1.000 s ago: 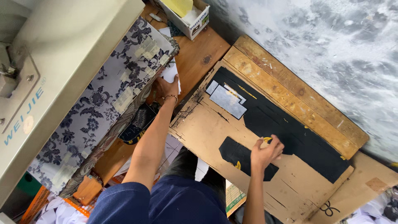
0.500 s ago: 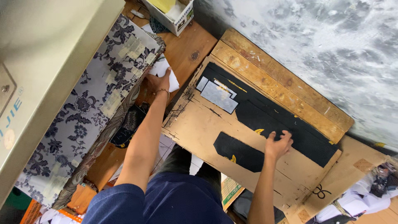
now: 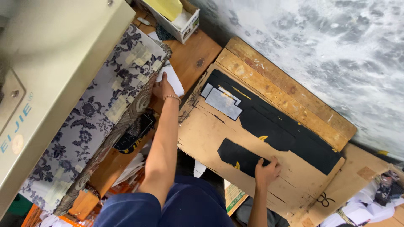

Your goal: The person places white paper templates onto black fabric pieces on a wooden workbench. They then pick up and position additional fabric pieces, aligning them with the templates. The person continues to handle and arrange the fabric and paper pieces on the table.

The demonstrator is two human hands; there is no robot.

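My left hand (image 3: 163, 88), a thin bracelet on its wrist, reaches far out and grips white paper sheets (image 3: 173, 80) at the edge of a floral-patterned cloth (image 3: 105, 109). My right hand (image 3: 267, 170) rests with curled fingers on the right end of a small black cut piece (image 3: 237, 154). That piece lies on a worn cardboard board (image 3: 210, 130). A long black sheet (image 3: 286, 132) with yellow marks covers the board's far side, and grey cut pieces (image 3: 223, 103) lie on its left end.
A beige machine housing (image 3: 50, 63) fills the left. A white box (image 3: 181, 25) with yellow contents stands on the wooden table (image 3: 198, 54). Wooden planks (image 3: 286, 92) border a mottled grey wall (image 3: 320, 46). Paper scraps (image 3: 362, 210) lie at lower right, and an orange crate (image 3: 84, 206) sits below.
My right hand slid down from the long black sheet onto the end of the small black piece. My left hand stayed at the white paper. The view shifted slightly.
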